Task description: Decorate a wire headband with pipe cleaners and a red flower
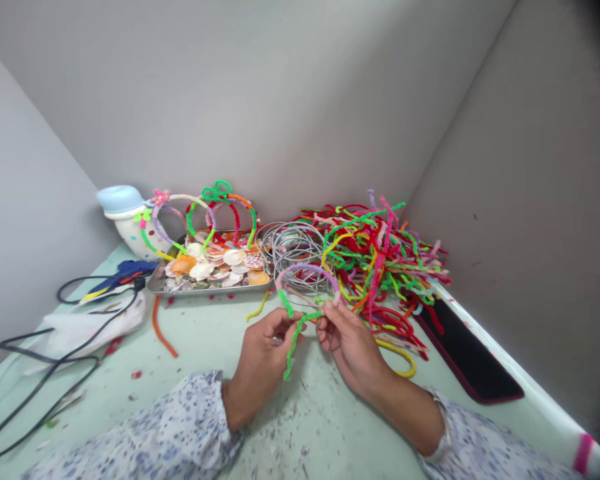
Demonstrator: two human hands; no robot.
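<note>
Above the table, a curved headband (307, 269) wrapped in purple, pink and green pipe cleaner is between my two hands. The fingers of my right hand (353, 343) are closed in a pinch at its right end. From that pinch a green pipe cleaner (294, 343) crosses to the left and dangles its tail downward. My left hand (263, 353) is closed where this strand passes, just below the headband's green left end. Fingers partly hide both grips.
Behind, a metal tray (210, 291) holds seashells (203, 270), with finished headbands (187, 200) standing over it beside a white bottle (135, 230). Coiled wire (295, 250) and heaped pipe cleaners (375, 253) lie rightward. A black cable (55, 363) is left, a black flat case (467, 350) right.
</note>
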